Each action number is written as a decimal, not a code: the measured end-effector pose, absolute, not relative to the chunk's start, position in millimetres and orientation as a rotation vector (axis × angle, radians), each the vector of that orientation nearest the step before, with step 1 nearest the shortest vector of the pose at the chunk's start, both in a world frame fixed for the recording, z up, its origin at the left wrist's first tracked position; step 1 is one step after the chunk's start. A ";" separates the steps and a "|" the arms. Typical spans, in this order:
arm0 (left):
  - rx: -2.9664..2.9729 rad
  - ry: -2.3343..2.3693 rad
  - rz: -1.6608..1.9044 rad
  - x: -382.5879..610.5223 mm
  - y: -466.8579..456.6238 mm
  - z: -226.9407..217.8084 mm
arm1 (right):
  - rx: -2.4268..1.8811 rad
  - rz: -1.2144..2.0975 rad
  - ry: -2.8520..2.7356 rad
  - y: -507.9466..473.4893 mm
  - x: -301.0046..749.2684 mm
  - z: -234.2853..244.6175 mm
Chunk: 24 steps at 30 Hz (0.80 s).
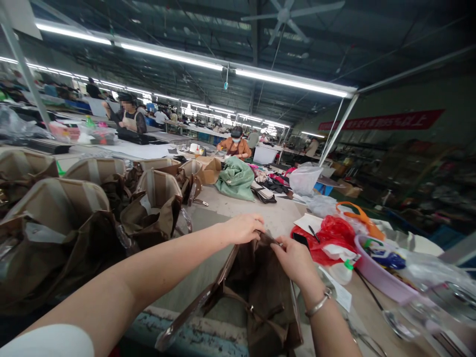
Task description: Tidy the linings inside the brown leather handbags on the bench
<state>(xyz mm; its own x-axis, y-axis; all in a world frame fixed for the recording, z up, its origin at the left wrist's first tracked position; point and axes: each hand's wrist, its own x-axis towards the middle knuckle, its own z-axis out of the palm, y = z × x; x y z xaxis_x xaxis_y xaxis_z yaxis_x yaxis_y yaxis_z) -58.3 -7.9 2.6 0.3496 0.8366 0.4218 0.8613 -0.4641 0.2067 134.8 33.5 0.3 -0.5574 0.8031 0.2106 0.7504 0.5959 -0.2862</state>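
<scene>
A dark brown handbag lies on the worktable right in front of me, its strap hanging towards the near edge. My left hand is closed on the bag's top edge from the left. My right hand, with a bracelet on the wrist, pinches the same edge from the right. The two hands almost touch.
Several brown and beige bags stand in rows to the left. A red plastic bag, orange scissors and a pink basin of supplies sit at the right. A green cloth bundle lies farther back. Other people work at distant tables.
</scene>
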 end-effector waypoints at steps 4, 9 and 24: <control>-2.531 -1.580 -0.766 -68.1 -6.6 -3.1 | -1.226 0.209 -2.520 33.6 133.2 0.1; -2.498 -1.583 -0.766 -70.6 -5.2 -5.9 | -1.231 0.277 -2.496 32.6 134.3 2.0; -2.353 -1.833 -0.914 -59.9 2.6 -12.2 | -1.093 0.243 -2.540 45.1 132.6 1.2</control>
